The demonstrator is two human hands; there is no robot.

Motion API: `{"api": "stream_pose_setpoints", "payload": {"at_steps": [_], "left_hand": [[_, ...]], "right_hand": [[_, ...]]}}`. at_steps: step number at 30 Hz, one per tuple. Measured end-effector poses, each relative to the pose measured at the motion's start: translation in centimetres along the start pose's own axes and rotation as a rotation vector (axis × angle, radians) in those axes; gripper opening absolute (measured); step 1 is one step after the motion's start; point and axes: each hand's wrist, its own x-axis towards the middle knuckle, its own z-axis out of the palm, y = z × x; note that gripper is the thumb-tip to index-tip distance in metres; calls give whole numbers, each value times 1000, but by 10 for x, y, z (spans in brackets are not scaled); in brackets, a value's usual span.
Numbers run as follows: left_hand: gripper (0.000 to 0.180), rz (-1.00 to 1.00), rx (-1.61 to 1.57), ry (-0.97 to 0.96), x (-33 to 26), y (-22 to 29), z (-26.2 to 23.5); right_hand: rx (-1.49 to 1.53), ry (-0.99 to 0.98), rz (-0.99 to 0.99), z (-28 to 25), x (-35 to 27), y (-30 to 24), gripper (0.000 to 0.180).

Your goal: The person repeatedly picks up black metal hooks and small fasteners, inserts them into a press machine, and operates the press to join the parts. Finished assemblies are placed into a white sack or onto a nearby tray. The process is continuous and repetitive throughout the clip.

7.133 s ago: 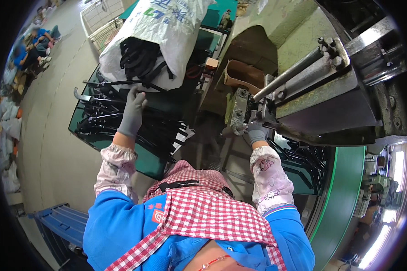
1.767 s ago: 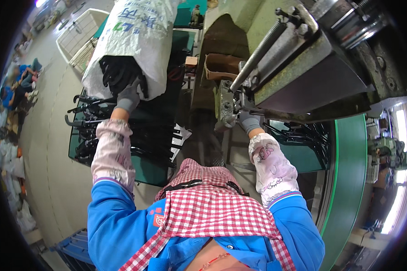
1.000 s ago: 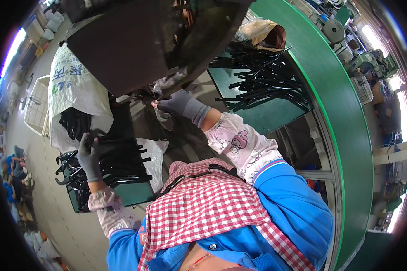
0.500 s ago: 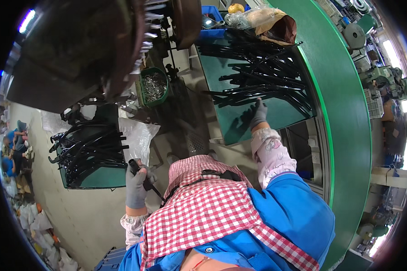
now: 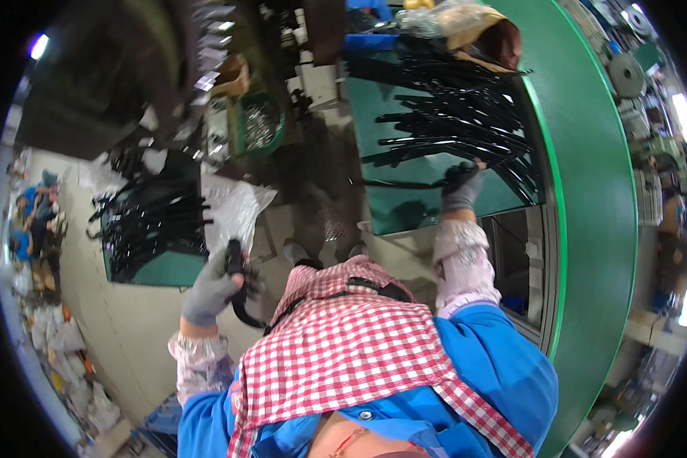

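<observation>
My left hand (image 5: pixel 212 291), in a grey glove with bare fingertips, is closed round a black curved tube (image 5: pixel 244 309); the tube's thick end points up and its thin part bends down beside my apron. At the right, my gloved right hand (image 5: pixel 464 192) grips one glossy black tube (image 5: pixel 401 184) at the near edge of a pile. That tube reaches left across the green tabletop (image 5: pixel 397 217), almost level. Beyond it lies the rest of the pile of black tubes (image 5: pixel 450 114), heaped roughly side by side. My right fingers are partly hidden by the tube.
A second batch of black curved tubes (image 5: pixel 153 225) lies on a green surface at the left, beside clear plastic sheeting (image 5: pixel 237 206). A large dark machine (image 5: pixel 91 84) fills the upper left. A green bin (image 5: pixel 281 126) holds small metal parts. A long green bench (image 5: pixel 595 191) runs along the right.
My right hand, before hovering near the pile's edge, has moved right and closed on a tube. My left hand has swung left with its tube, which has tilted.
</observation>
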Motion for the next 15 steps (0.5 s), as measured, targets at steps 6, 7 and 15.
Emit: {"api": "stream_pose_setpoints", "payload": {"at_steps": [6, 7, 15], "left_hand": [[47, 284, 776, 32, 29, 61, -11], [48, 352, 953, 5, 30, 69, -15], [49, 658, 1489, -49, 9, 122, -38]], "right_hand": [[-718, -1123, -486, 52, -173, -68, 37], [-866, -1266, -625, 63, -190, -66, 35], [-1408, -1615, -1106, 147, -290, -44, 35]]}}
